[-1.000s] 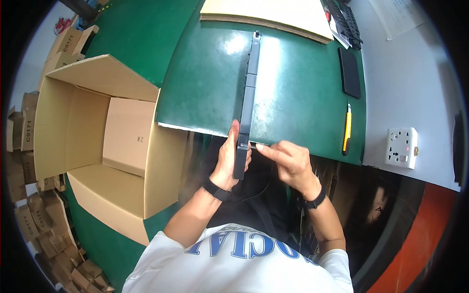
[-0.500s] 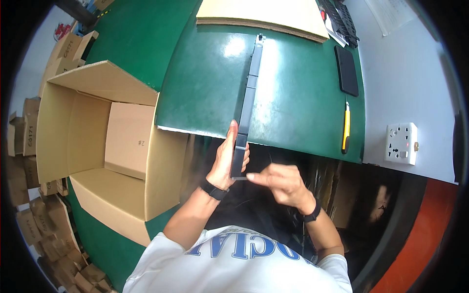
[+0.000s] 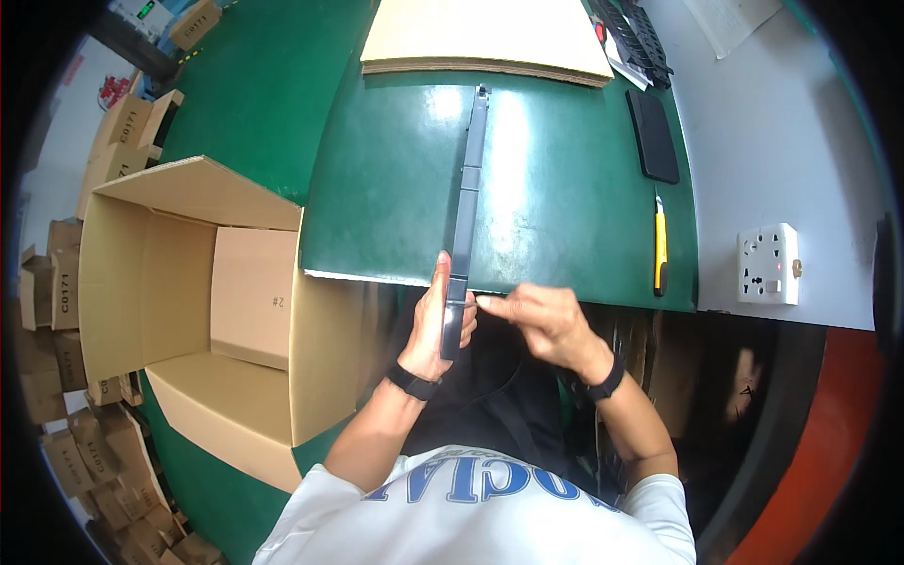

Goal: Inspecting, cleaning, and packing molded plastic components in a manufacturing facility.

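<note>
My left hand (image 3: 428, 325) is wrapped round the near part of a long, narrow dark grey bar (image 3: 467, 217), thumb along its left side and fingertips showing on its right. The bar reaches away from me over the green table, with thin cross lines along it and a small fitting at its far end. Just right of the bar, my right hand (image 3: 548, 325) is closed in a pinch, thumb and forefinger close to the left fingertips. Whatever lies in that pinch is too small to make out.
An open cardboard box (image 3: 294, 348) stands at the left with a flat carton (image 3: 250, 292) inside. On the table are stacked cardboard sheets (image 3: 490, 38), a black phone (image 3: 652, 137), a yellow utility knife (image 3: 660, 245) and black plastic parts (image 3: 640, 42). A socket (image 3: 767, 264) is on the right wall.
My right hand has moved from the bar's near end, where a thin pale strip showed at its fingertips, up along the bar's right side. My left hand still holds the bar.
</note>
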The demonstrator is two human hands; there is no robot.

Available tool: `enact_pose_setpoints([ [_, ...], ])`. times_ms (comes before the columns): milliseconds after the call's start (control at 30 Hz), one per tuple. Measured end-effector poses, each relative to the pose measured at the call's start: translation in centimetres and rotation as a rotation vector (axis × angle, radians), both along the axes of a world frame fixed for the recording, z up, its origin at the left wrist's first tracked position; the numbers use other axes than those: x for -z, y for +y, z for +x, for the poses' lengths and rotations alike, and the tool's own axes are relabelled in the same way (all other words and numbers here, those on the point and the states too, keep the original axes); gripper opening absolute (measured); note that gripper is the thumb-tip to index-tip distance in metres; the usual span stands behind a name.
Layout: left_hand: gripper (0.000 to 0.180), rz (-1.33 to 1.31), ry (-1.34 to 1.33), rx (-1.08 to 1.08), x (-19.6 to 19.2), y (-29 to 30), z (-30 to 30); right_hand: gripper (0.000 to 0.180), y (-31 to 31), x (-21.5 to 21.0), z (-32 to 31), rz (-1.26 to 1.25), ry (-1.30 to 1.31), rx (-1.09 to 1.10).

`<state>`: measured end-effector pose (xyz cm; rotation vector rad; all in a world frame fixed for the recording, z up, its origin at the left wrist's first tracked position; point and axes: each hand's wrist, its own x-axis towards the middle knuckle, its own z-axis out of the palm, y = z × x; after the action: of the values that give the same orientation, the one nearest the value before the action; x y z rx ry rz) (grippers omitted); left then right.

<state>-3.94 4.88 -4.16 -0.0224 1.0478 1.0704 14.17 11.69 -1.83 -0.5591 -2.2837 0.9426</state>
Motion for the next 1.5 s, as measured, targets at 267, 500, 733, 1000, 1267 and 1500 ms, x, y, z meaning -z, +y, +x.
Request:
enact_pose_setpoints([
  [267, 0.063, 0.023, -0.052, 0.011, -0.1, 0.2, -0.4, 0.058, -4.3, 0.1, 1.0, -0.118, 0.002, -0.140],
  [500, 0.064, 0.019, -0.026, 0.027, 0.0, 0.3, -0.4, 0.056, -0.1, 0.1, 0.1, -0.019, -0.007, 0.051],
  [733, 0.064, 0.026, -0.046, 0.050, -0.3, 0.3, -0.6, 0.056, 1.8, -1.0, -0.5, 0.201, -0.078, 0.157],
  [1000, 0.065, 0.009, -0.024, 0.062, -0.6, 0.2, -0.6, 0.056, 2.0, -0.9, -0.6, 0.107, -0.039, 0.159],
  [1267, 0.067, 0.049, 0.001, 0.165, -0.3, -1.0, -0.4, 0.057, 6.7, -1.2, -1.1, 0.279, -0.088, 0.396],
  [1500, 0.066, -0.018, 0.033, 0.137, -0.8, -0.9, -0.2, 0.065, -0.3, -0.7, 0.1, 0.131, -0.087, 0.037],
])
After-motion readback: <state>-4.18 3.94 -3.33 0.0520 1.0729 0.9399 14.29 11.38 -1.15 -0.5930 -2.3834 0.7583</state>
